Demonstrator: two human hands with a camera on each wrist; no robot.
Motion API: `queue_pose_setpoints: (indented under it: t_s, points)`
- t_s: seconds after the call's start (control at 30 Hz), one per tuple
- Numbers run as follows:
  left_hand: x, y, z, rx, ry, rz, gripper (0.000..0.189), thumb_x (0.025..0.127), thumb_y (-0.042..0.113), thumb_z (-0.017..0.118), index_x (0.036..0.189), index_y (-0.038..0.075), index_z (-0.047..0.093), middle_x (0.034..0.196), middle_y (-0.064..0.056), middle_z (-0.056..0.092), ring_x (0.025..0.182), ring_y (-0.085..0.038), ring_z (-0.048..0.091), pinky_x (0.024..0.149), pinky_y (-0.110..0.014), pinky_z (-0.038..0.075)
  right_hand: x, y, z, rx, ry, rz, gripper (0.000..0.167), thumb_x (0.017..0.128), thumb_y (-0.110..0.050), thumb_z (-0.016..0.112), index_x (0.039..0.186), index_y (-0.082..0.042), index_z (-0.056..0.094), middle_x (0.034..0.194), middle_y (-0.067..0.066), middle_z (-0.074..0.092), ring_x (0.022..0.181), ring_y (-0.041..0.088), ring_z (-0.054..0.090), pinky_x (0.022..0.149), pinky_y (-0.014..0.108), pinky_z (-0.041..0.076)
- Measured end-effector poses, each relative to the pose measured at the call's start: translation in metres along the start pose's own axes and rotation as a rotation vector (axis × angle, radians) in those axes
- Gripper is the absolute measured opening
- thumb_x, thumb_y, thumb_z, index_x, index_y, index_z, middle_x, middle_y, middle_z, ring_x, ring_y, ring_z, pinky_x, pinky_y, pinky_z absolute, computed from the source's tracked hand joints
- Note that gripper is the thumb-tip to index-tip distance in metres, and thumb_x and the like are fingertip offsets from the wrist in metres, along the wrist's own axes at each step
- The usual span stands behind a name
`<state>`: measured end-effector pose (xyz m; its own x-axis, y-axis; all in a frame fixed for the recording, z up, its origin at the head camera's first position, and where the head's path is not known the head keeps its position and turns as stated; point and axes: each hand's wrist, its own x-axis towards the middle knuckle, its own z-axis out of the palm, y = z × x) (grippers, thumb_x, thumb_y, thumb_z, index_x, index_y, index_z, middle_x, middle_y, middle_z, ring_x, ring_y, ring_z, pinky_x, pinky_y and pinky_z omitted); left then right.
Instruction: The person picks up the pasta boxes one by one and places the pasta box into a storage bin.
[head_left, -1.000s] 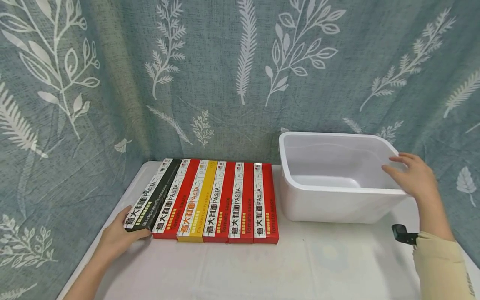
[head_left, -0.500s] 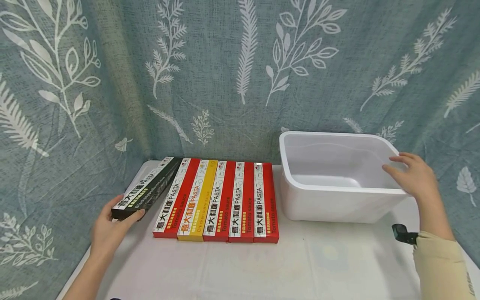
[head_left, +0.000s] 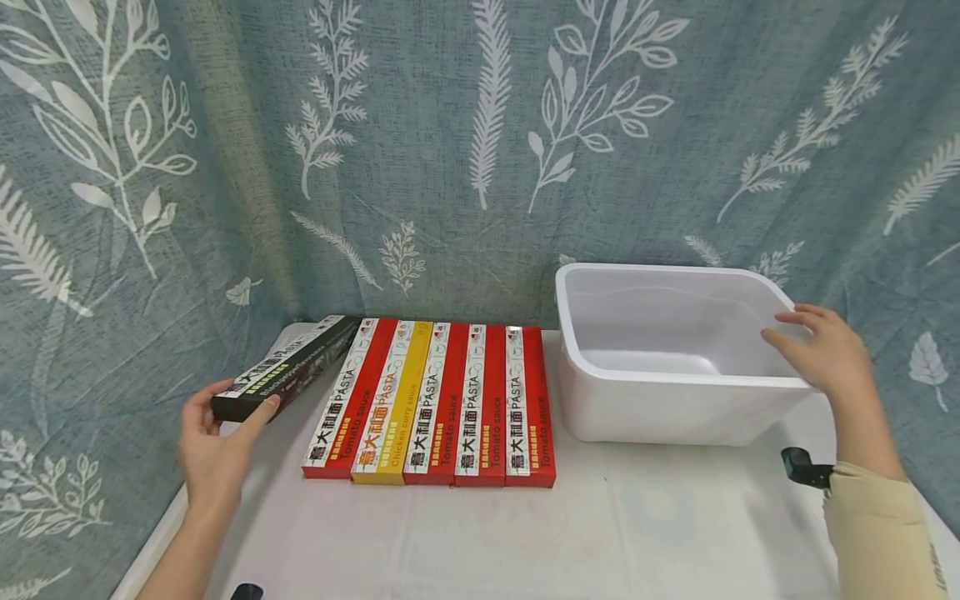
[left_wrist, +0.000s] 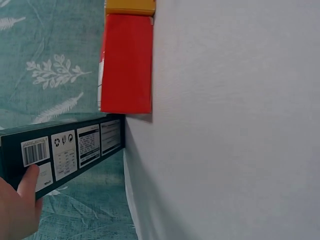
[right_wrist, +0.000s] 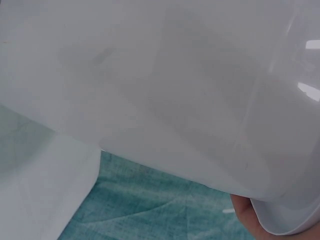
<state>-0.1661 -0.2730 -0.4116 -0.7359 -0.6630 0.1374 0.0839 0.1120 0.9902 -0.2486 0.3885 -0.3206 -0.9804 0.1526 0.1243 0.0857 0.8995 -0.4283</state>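
Note:
At the left end of the row, my left hand point(head_left: 213, 454) grips the near end of a black pasta box point(head_left: 300, 367), thumb on one side and fingers on the other. That end is raised and swung left, while the far end stays low beside the first red pasta box point(head_left: 341, 417). In the left wrist view, the thumb presses near the barcode on the side of the black box point(left_wrist: 65, 155). My right hand point(head_left: 832, 354) holds the right rim of a white plastic bin point(head_left: 675, 408); nothing shows inside it. The right wrist view has the bin's wall point(right_wrist: 150, 75) filling most of it.
A yellow pasta box point(head_left: 382, 433) and several red ones lie side by side, close to the bin's left. They rest on a white-covered table point(head_left: 480, 542). A leaf-patterned curtain point(head_left: 420, 167) hangs behind and along both sides.
My left hand has lifted the near end of the black pasta box and moved it left, away from the red one. My right hand and the bin have stayed put.

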Motion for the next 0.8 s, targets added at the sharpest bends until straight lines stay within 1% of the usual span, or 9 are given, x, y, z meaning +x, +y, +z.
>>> queue_pose_setpoints:
  t_s: [0.03, 0.07, 0.27, 0.4, 0.5, 0.57, 0.63, 0.7, 0.8]
  points:
    - [0.001, 0.0, 0.001, -0.03, 0.011, 0.021, 0.062, 0.076, 0.011, 0.084, 0.129, 0.02, 0.055, 0.127, 0.003, 0.057, 0.114, -0.011, 0.049, 0.079, -0.008, 0.039, 0.0, 0.0, 0.0, 0.0, 0.002, 0.002, 0.068, 0.1, -0.049, 0.042, 0.138, 0.008, 0.044, 0.15, 0.035, 0.02, 0.133, 0.062, 0.015, 0.096, 0.078, 0.016]
    - [-0.002, 0.005, 0.002, -0.051, 0.026, 0.036, 0.059, 0.076, 0.008, 0.083, 0.128, 0.019, 0.055, 0.126, 0.003, 0.058, 0.113, -0.012, 0.049, 0.079, -0.009, 0.04, 0.0, -0.001, 0.0, 0.001, 0.004, 0.005, 0.068, 0.1, -0.049, 0.042, 0.138, 0.008, 0.044, 0.151, 0.035, 0.02, 0.133, 0.062, 0.015, 0.096, 0.078, 0.016]
    - [-0.001, 0.009, 0.002, -0.186, 0.123, 0.167, 0.052, 0.073, -0.003, 0.081, 0.119, 0.01, 0.06, 0.113, 0.001, 0.064, 0.103, -0.013, 0.054, 0.079, -0.014, 0.042, -0.002, -0.002, 0.0, 0.007, 0.011, 0.009, 0.068, 0.099, -0.049, 0.043, 0.137, 0.008, 0.045, 0.15, 0.035, 0.02, 0.133, 0.062, 0.015, 0.096, 0.079, 0.016]
    - [-0.002, 0.012, 0.0, -0.259, 0.176, 0.216, 0.049, 0.072, -0.008, 0.079, 0.116, 0.005, 0.062, 0.108, 0.0, 0.066, 0.1, -0.013, 0.055, 0.081, -0.016, 0.042, -0.003, -0.002, -0.001, 0.002, 0.011, 0.006, 0.069, 0.099, -0.049, 0.043, 0.137, 0.008, 0.045, 0.15, 0.035, 0.02, 0.133, 0.062, 0.016, 0.096, 0.079, 0.016]
    - [-0.005, 0.017, -0.002, -0.332, 0.19, 0.224, 0.049, 0.071, -0.011, 0.078, 0.115, 0.004, 0.062, 0.107, -0.002, 0.066, 0.101, -0.014, 0.057, 0.083, -0.017, 0.043, -0.003, -0.002, -0.001, -0.002, 0.011, 0.004, 0.068, 0.099, -0.049, 0.043, 0.137, 0.008, 0.045, 0.15, 0.035, 0.021, 0.132, 0.062, 0.016, 0.096, 0.078, 0.016]
    - [-0.007, 0.022, -0.003, -0.403, 0.179, 0.224, 0.048, 0.073, -0.013, 0.076, 0.116, 0.002, 0.061, 0.109, -0.006, 0.065, 0.102, -0.017, 0.058, 0.083, -0.018, 0.047, -0.003, -0.003, -0.001, -0.001, 0.009, 0.006, 0.068, 0.099, -0.049, 0.043, 0.137, 0.008, 0.045, 0.15, 0.035, 0.02, 0.132, 0.062, 0.016, 0.097, 0.078, 0.016]
    - [-0.01, 0.029, -0.004, -0.482, 0.156, 0.206, 0.046, 0.075, -0.014, 0.074, 0.116, 0.002, 0.06, 0.11, -0.01, 0.064, 0.1, -0.018, 0.06, 0.076, -0.019, 0.053, -0.003, -0.003, -0.001, -0.002, 0.008, 0.007, 0.068, 0.099, -0.049, 0.043, 0.137, 0.008, 0.045, 0.15, 0.035, 0.021, 0.132, 0.062, 0.016, 0.097, 0.078, 0.016]
    - [-0.014, 0.037, -0.003, -0.544, 0.133, 0.18, 0.044, 0.076, -0.015, 0.072, 0.116, 0.001, 0.059, 0.108, -0.013, 0.064, 0.095, -0.019, 0.062, 0.067, -0.019, 0.055, -0.003, -0.003, -0.001, -0.003, 0.007, 0.009, 0.068, 0.099, -0.049, 0.043, 0.137, 0.008, 0.045, 0.15, 0.035, 0.021, 0.132, 0.062, 0.017, 0.097, 0.078, 0.016]
    - [-0.02, 0.049, -0.001, -0.617, 0.088, 0.126, 0.043, 0.078, -0.014, 0.072, 0.115, 0.002, 0.059, 0.102, -0.013, 0.065, 0.088, -0.019, 0.065, 0.062, -0.022, 0.056, -0.003, -0.004, 0.0, -0.009, 0.009, 0.007, 0.068, 0.1, -0.049, 0.043, 0.136, 0.008, 0.045, 0.15, 0.035, 0.021, 0.132, 0.061, 0.017, 0.097, 0.078, 0.016]
